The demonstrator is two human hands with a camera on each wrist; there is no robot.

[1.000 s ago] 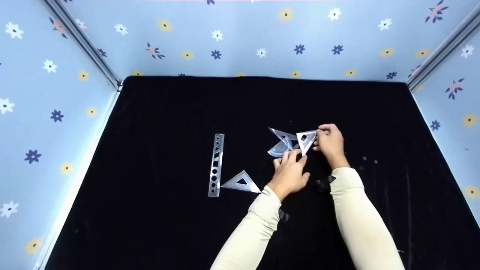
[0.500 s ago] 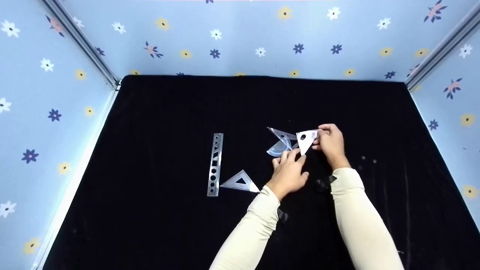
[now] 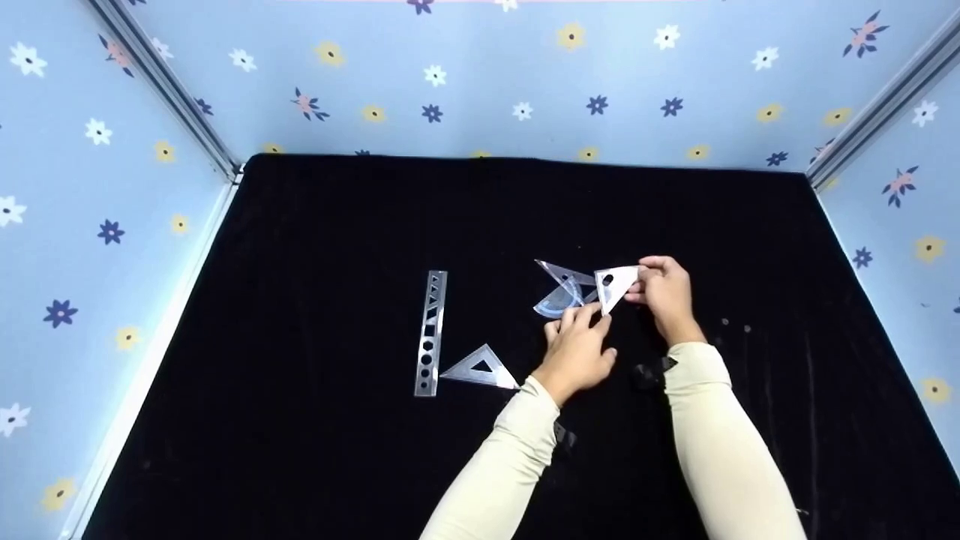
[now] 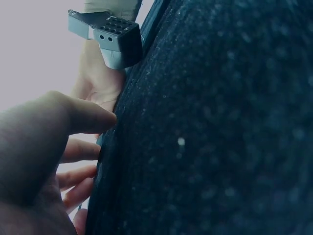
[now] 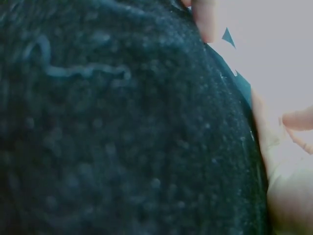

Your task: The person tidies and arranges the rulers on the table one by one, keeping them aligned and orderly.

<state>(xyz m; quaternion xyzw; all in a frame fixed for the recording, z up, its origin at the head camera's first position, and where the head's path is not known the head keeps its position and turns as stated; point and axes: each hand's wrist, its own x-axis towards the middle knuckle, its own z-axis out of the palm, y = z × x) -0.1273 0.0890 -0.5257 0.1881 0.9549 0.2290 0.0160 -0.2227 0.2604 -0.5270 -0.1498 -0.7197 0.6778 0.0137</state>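
In the head view the right hand pinches the right corner of a small clear set square. The left hand lies palm down, its fingertips at the lower edge of a blue-marked protractor and near the set square's lower tip. Another clear set square overlaps the protractor. The left wrist view shows the left hand with fingers spread on the dark cloth. In the right wrist view, part of the right hand shows beside a clear plastic edge.
A clear ruler with cut-out shapes lies left of the hands, with a triangular set square beside its lower end. Black cloth covers the table, and flower-patterned walls stand behind and at both sides.
The small set square's glare and tilt have changed slightly in the right hand. Both hands stay in nearly the same places, and the view has shifted a little.
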